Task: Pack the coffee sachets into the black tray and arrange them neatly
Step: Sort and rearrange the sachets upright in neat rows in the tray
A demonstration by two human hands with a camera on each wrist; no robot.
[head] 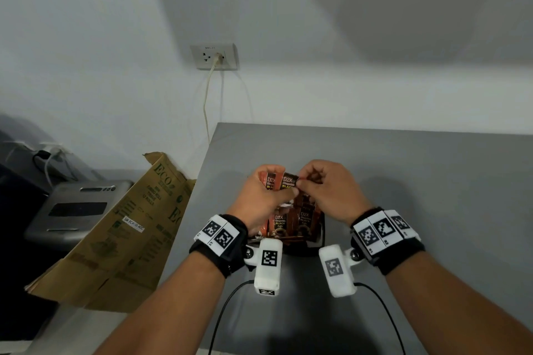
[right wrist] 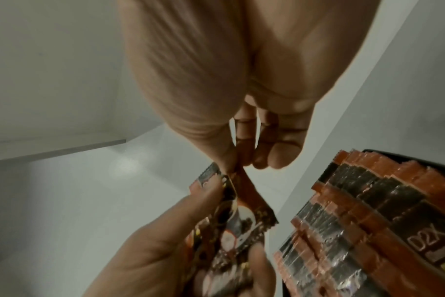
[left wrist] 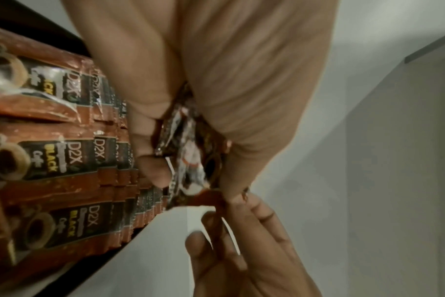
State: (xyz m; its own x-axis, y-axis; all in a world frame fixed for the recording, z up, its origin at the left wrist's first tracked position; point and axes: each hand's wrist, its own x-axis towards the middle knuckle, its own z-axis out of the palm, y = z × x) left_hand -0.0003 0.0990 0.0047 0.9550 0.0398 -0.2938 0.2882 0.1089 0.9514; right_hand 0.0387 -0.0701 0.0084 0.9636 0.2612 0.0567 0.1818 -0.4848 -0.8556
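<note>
Item 1, your left hand (head: 261, 196): raised above the far end of the tray, fingers curled round a small bunch of coffee sachets (head: 281, 181), printed faces toward you. From the left wrist, the bunch (left wrist: 188, 152) sits wedged between thumb and curled fingers.

Item 2, your right hand (head: 328, 190): just beside the left, thumb and forefinger pinching the top corner of the nearest sachet in that bunch. The right wrist view shows the pinch (right wrist: 238, 166) closed on a thin orange edge of a sachet, the other fingers loosely bent.

Item 3, black tray (head: 321, 236): on the grey table (head: 418, 181), directly below and between your wrists. Its dark rim shows in the right wrist view (right wrist: 419, 158).

Item 4, packed sachets (head: 291, 222): brown-orange packs marked "D2X Black", already in the tray. The left wrist view shows them (left wrist: 71, 156) laid in overlapping rows, labels all turned one way; the right wrist view shows their stepped edges (right wrist: 356, 211).

Item 5, surroundings: cardboard sheet (head: 129, 233) leaning off the table's left edge; grey machine (head: 78, 210) beside it; wall socket (head: 215, 56) with a cable plugged in.
</note>
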